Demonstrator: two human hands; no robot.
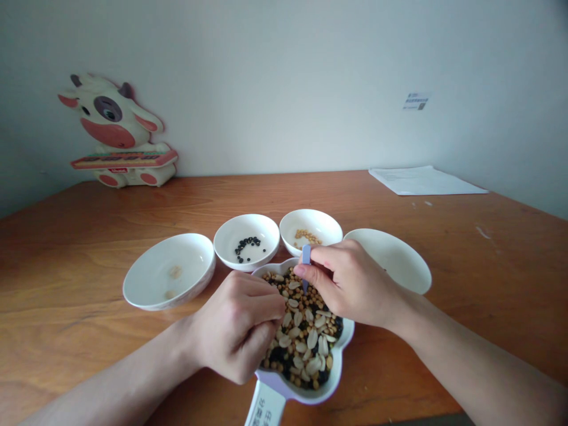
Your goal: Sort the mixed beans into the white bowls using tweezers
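My right hand (357,281) pinches a small purple tweezer-like tool (306,254) whose tip points down into the mixed beans. These fill a lobed, white-and-purple pan (338,370) with a labelled handle (265,405). Pale peanut halves (312,339), yellow soybeans (303,310) and black beans (280,356) lie mixed inside it. Over the pan's left side, my left hand (242,325) is closed with its fingers curled under; whatever they hold is hidden.
Behind the pan stand white bowls: one with black beans (246,220), one with soybeans (310,216), a left bowl (151,275) with a few pale pieces, and a right bowl (399,260) partly hidden. A cow toy (119,133) and papers (426,180) sit by the wall.
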